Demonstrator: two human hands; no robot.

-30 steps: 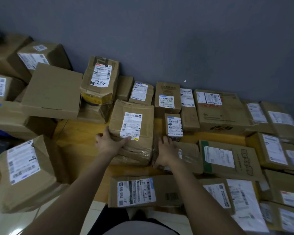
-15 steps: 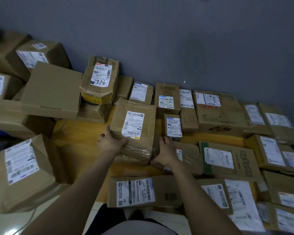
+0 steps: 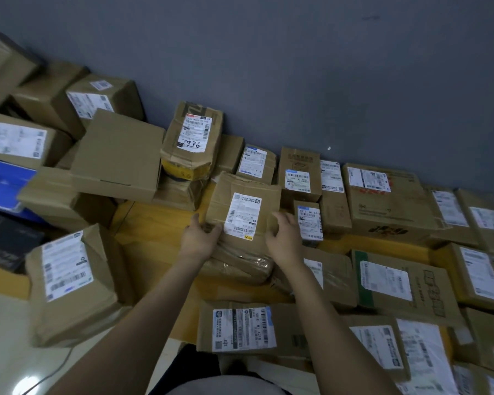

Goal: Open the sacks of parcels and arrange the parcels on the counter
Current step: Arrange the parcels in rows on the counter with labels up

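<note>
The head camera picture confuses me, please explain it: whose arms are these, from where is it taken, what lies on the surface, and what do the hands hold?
No machine works here. A person wears a camera on the head, and it looks forward and down, so the two bare arms that rise from the bottom edge are that person's own.

The surface is a yellowish wooden counter against a grey-blue wall. Many brown cardboard parcels with white shipping labels cover it; some are stacked at the left.

The left hand and the right hand grip the two sides of one wrinkled brown parcel, whose label faces up. It seems to rest on a taped parcel below it. Behind it, a parcel marked 936 stands by the wall.
</note>
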